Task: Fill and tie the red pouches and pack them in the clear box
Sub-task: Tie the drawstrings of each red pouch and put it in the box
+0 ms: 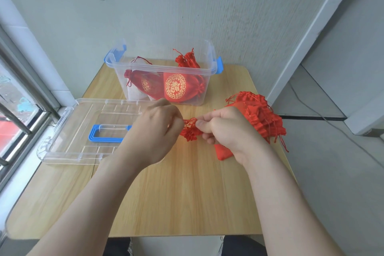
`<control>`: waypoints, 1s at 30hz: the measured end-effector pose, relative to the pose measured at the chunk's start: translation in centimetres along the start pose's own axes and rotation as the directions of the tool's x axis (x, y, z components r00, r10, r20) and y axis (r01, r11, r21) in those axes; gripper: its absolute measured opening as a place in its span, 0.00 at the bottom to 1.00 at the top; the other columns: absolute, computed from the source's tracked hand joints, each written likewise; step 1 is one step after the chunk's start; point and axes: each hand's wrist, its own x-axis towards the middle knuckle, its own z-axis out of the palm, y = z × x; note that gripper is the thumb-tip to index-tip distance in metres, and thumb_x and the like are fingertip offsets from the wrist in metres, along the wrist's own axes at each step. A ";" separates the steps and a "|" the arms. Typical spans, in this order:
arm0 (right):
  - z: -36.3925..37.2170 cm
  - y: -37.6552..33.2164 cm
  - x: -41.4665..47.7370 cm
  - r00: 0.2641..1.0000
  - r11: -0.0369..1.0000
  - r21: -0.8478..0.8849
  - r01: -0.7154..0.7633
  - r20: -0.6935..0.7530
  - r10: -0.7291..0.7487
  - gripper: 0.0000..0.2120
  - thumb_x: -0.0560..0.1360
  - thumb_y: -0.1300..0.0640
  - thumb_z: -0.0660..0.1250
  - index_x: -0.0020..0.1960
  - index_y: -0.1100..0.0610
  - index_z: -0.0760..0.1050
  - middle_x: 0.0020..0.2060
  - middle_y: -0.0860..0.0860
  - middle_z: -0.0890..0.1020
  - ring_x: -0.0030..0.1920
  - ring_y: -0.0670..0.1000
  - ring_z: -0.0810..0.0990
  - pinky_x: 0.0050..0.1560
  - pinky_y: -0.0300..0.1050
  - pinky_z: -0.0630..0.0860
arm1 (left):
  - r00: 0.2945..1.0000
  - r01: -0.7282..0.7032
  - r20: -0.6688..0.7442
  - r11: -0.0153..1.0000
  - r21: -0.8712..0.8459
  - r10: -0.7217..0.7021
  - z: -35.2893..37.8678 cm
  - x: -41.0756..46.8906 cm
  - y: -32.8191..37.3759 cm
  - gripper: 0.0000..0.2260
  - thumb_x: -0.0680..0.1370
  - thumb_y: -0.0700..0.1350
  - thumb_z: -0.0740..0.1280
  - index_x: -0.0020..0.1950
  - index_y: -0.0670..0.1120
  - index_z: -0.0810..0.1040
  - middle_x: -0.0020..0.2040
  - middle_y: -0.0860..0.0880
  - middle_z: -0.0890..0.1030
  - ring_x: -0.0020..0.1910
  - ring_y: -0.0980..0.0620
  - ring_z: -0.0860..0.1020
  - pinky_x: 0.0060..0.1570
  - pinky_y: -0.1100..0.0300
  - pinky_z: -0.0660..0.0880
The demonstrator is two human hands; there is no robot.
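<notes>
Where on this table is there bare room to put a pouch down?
The near half of the table, up to its front edge, is bare wood. Crowded: lid at left, clear box at back, pouch pile at right.

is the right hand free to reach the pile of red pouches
Probably not yet: right hand pinches the held pouch with the left hand. The pile lies just beside it, nothing between.

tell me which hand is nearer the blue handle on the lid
Left. The left hand sits just right of the blue handle, covering its end in this view; the right hand is further right, beyond the pouch both hands hold.
</notes>
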 end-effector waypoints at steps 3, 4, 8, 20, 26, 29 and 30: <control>0.3 -0.2 0.0 0.999 0.997 0.074 -0.031 0.015 0.030 0.03 0.79 0.62 0.74 0.48 0.58 0.86 0.34 0.50 0.84 0.36 0.47 0.81 0.39 0.42 0.78 | 0.999 -0.011 -0.040 0.998 -0.063 0.008 -0.5 0.1 0.3 0.11 0.76 0.46 0.62 0.42 0.51 0.83 0.43 0.57 0.81 0.46 0.58 0.80 0.48 0.62 0.74; 0.4 -0.2 0.0 0.999 0.995 0.092 -0.037 0.020 0.035 0.03 0.78 0.62 0.74 0.48 0.58 0.86 0.34 0.50 0.84 0.35 0.47 0.81 0.39 0.43 0.78 | 0.998 -0.027 -0.054 0.996 -0.085 0.022 -0.6 0.1 0.6 0.09 0.75 0.45 0.63 0.42 0.52 0.84 0.43 0.57 0.82 0.46 0.58 0.81 0.48 0.64 0.75; 0.7 -0.4 0.2 0.998 0.990 0.133 -0.055 0.024 0.052 0.03 0.78 0.63 0.73 0.47 0.60 0.87 0.35 0.52 0.85 0.36 0.49 0.80 0.40 0.44 0.77 | 0.991 -0.061 -0.129 0.993 -0.106 0.047 -1.0 0.0 1.2 0.04 0.71 0.44 0.72 0.41 0.54 0.85 0.45 0.57 0.83 0.45 0.58 0.83 0.48 0.69 0.75; 0.7 -0.7 0.1 0.985 0.951 0.262 -0.164 0.103 0.141 0.06 0.77 0.66 0.71 0.52 0.65 0.85 0.35 0.53 0.82 0.32 0.48 0.78 0.34 0.42 0.76 | 0.991 -0.093 -0.093 0.996 -0.014 0.091 -0.5 0.1 0.7 0.04 0.73 0.49 0.79 0.43 0.53 0.86 0.44 0.58 0.83 0.45 0.60 0.82 0.49 0.68 0.74; 0.9 -0.6 0.1 0.978 0.936 0.298 -0.186 0.144 0.148 0.04 0.77 0.66 0.72 0.51 0.65 0.84 0.34 0.53 0.80 0.31 0.48 0.78 0.33 0.42 0.75 | 0.997 -0.051 -0.058 0.998 -0.043 0.048 0.0 0.1 0.3 0.04 0.77 0.44 0.73 0.44 0.50 0.80 0.41 0.60 0.84 0.45 0.63 0.83 0.49 0.71 0.74; 0.9 -0.6 0.0 0.966 0.910 0.352 -0.218 0.209 0.151 0.03 0.78 0.66 0.71 0.49 0.64 0.84 0.33 0.53 0.80 0.31 0.48 0.78 0.33 0.42 0.75 | 0.988 -0.101 -0.112 0.995 0.015 0.102 0.2 0.0 0.2 0.05 0.77 0.44 0.73 0.45 0.48 0.78 0.41 0.56 0.81 0.41 0.58 0.82 0.43 0.63 0.75; 0.9 -0.6 0.0 0.965 0.911 0.351 -0.218 0.219 0.146 0.03 0.78 0.66 0.71 0.49 0.64 0.84 0.33 0.53 0.81 0.31 0.48 0.78 0.33 0.42 0.75 | 0.985 -0.116 -0.129 0.993 0.030 0.119 0.3 0.0 0.3 0.06 0.77 0.44 0.73 0.45 0.47 0.77 0.41 0.55 0.80 0.40 0.56 0.82 0.41 0.60 0.74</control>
